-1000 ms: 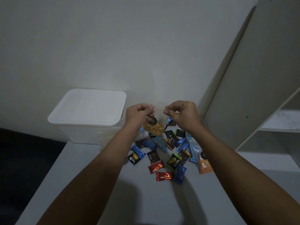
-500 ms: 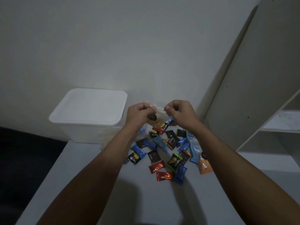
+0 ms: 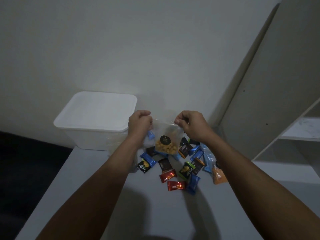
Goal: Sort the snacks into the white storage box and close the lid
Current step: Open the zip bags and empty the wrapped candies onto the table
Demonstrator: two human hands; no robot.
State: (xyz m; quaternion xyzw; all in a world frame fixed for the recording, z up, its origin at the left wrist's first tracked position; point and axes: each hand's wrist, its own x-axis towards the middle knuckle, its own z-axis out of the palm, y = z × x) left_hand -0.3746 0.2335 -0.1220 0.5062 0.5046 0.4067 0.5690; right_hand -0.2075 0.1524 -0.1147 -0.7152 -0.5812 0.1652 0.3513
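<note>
My left hand (image 3: 139, 122) and my right hand (image 3: 190, 124) pinch the two top corners of a clear snack bag (image 3: 166, 139). It hangs between them above the table, with yellow pieces and a black label at its bottom. Below it lies a pile of small wrapped snacks (image 3: 183, 163) in blue, black, red and green wrappers. An orange-filled clear bag (image 3: 218, 175) lies at the pile's right edge. The white storage box (image 3: 90, 137) stands at the back left with its white lid (image 3: 95, 112) on.
The grey table (image 3: 121, 205) runs toward me, its left edge dropping to a dark floor. A white wall stands behind. A white shelf unit (image 3: 294, 132) is on the right, next to the table.
Both hands have moved apart and lifted slightly, spreading the clear bag flat between them so it hangs open to view.
</note>
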